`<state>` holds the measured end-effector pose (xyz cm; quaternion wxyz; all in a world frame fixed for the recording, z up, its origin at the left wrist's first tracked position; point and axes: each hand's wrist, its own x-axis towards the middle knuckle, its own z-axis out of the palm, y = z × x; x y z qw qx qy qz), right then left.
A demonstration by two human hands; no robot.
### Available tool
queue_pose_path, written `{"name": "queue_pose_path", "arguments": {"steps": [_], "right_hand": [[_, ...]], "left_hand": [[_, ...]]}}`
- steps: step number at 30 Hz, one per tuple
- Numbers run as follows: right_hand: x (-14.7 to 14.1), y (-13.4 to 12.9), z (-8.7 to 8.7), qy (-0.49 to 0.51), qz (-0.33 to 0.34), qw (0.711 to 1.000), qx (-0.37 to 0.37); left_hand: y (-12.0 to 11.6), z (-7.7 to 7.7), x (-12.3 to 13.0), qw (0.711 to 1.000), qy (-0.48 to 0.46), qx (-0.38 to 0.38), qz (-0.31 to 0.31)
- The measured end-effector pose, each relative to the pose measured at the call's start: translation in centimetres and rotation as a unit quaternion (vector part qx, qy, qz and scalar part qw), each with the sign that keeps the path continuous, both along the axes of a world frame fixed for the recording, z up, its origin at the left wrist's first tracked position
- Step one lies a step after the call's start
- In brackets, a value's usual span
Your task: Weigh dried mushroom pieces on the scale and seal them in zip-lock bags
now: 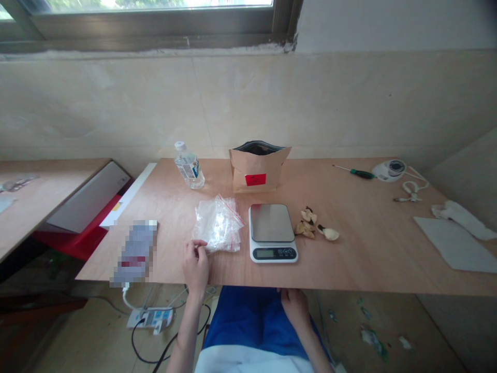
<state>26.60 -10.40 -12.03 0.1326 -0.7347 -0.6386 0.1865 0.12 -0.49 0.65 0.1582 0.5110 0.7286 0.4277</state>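
Observation:
My left hand (pixel 196 264) rests on the table by the lower left corner of a pile of clear zip bags (pixel 219 223); its fingers are loosely bent with a gap between them, and the fingertips touch the nearest bag edge. Low over my lap is my right hand (pixel 294 305), just below the table's front edge, its fingertips partly hidden. A white kitchen scale (pixel 272 225) with a bare metal plate stands right of the bags. Several pale dried pieces (pixel 306 228) lie beside it. Behind the scale a brown paper pouch (pixel 254 173) with a red label stands upright, its top open.
A water bottle (pixel 189 166) stands at the back left, and a blurred phone (pixel 135 251) on a cable lies at the left. Toward the right are a green screwdriver (pixel 362 173), a white camera (pixel 389 170), a grey sheet (pixel 456 243) and a white cloth (pixel 464 217).

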Motion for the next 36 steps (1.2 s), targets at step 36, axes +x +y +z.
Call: {"name": "queue_pose_path", "arguments": {"steps": [36], "right_hand": [[-0.6, -0.7, 11.6, 0.136, 0.074, 0.931, 0.33]], "left_hand": [[-4.8, 0.8, 3.0, 0.955, 0.092, 0.008, -0.281]]}}
